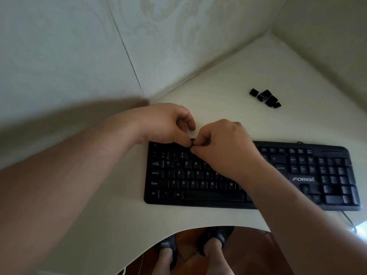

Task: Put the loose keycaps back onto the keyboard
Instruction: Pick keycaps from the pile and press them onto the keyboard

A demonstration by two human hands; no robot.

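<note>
A black keyboard (297, 175) lies on the white desk (228, 96). Some key seats near its upper left stand bare, among them the ones beside 1 and Q. My left hand (164, 124) and my right hand (224, 143) meet over the top row of the keyboard. Both pinch a small black keycap (191, 144) between their fingertips, just above the keys. Most of that keycap is hidden by my fingers. A cluster of several loose black keycaps (265, 98) lies on the desk beyond the keyboard, to the right.
The desk sits in a corner, with walls (79, 46) close behind and to the right. Its front edge curves inward above my feet (216, 241) on the brown floor. A cable (347, 217) runs off the keyboard's right end.
</note>
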